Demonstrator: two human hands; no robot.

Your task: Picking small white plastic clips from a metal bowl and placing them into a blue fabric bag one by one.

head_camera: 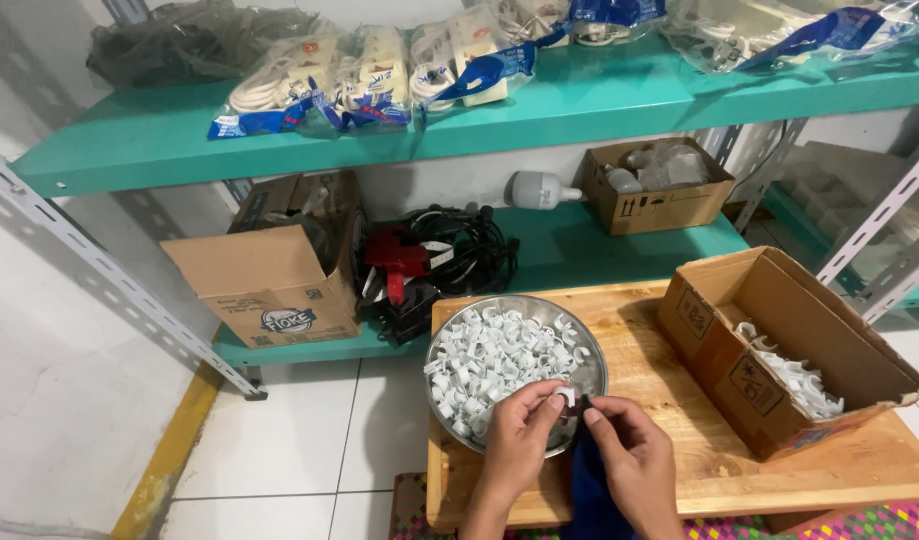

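Note:
A round metal bowl (594,372) full of small white plastic cable clips (494,358) sits on a low wooden board (669,400). My left hand (522,432) and my right hand (627,455) meet over the bowl's near rim. Between their fingertips they pinch one white clip (566,396); a small dark piece shows next to it at my right fingertips. A dark blue cloth (591,495) lies under my wrists.
An open cardboard box (719,345) holding more white clips stands on the board's right side. Behind is a teal shelf rack (579,105) with bagged power strips, a cardboard box (269,270), tangled black cables (449,250), a bulb and another box (659,190). White floor tiles lie at left.

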